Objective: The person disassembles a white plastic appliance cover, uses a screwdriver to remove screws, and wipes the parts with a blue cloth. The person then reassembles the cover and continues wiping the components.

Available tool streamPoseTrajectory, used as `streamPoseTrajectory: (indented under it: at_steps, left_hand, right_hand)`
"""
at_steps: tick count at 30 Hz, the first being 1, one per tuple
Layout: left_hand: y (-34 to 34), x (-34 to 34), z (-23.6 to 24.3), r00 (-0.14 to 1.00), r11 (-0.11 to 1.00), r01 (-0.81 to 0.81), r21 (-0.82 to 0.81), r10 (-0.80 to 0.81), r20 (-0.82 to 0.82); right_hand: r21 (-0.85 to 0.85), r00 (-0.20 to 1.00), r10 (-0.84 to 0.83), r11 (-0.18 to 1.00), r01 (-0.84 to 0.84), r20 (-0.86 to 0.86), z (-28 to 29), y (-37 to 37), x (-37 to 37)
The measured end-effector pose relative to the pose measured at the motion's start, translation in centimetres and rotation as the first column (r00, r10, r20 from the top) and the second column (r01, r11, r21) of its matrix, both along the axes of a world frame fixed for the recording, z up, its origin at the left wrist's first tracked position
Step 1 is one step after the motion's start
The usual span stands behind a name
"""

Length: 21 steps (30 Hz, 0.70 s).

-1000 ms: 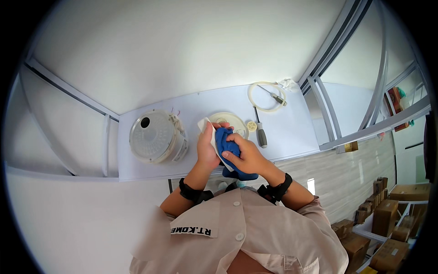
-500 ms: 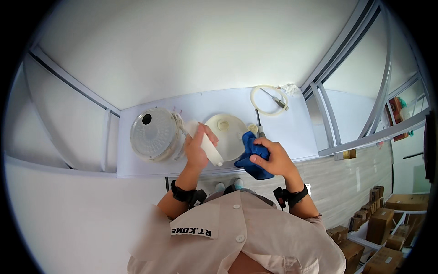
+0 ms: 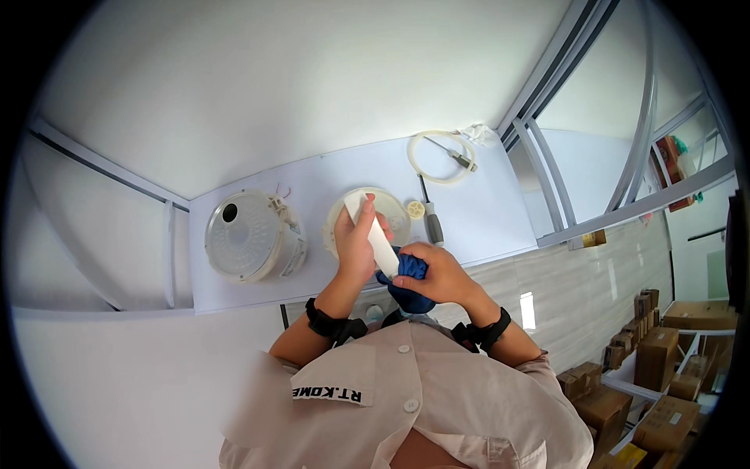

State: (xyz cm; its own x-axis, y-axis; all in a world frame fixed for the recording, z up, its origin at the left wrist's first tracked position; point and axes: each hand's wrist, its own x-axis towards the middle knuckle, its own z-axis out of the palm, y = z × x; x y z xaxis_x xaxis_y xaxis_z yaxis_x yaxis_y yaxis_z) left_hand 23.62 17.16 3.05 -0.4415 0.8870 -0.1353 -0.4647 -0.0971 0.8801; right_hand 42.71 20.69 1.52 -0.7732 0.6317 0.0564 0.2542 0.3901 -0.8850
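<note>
My left hand (image 3: 358,248) is closed round a long white plastic piece (image 3: 378,241), held tilted over the table's front edge. A bunched blue cloth (image 3: 412,268) is gripped by my right hand (image 3: 439,273), which presses it against the piece's lower end. Behind my left hand lies a round off-white lid or basin (image 3: 394,209), partly hidden by that hand. To its right are a small cream round cap (image 3: 416,209) and a screwdriver (image 3: 431,215) with a grey handle.
A round whitish drum-like housing (image 3: 254,238) with a dark hole stands on the white table (image 3: 312,176) at left. A cream ring (image 3: 419,166), a second screwdriver (image 3: 461,159) and crumpled white material (image 3: 478,134) lie far right. Metal frames flank the table; cardboard boxes (image 3: 656,356) stand lower right.
My right hand has brought the blue cloth leftward onto the white piece's lower end. My left hand has shifted slightly right with the piece. The grey screwdriver handle is now uncovered.
</note>
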Motion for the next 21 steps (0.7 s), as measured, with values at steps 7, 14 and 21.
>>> streamPoseTrajectory:
  at_steps: [7, 14, 21]
  left_hand:
    - [0.9, 0.1, -7.5, 0.947, 0.963, 0.158, -0.219, -0.210, -0.242]
    - [0.1, -2.0, -10.5, 0.793, 0.885, 0.157, -0.439, -0.378, -0.478]
    - [-0.3, -6.0, -13.8, 0.757, 0.852, 0.155, -0.500, -0.428, -0.494]
  right_hand:
    - [0.032, 0.970, -0.153, 0.988, 0.150, 0.191, -1.1, 0.9, 0.3]
    - [0.129, 0.930, -0.266, 0.962, 0.240, 0.253, -3.1, 2.3, 0.3]
    - [-0.069, 0.916, -0.389, 0.915, 0.397, 0.098, -2.2, 5.0, 5.5]
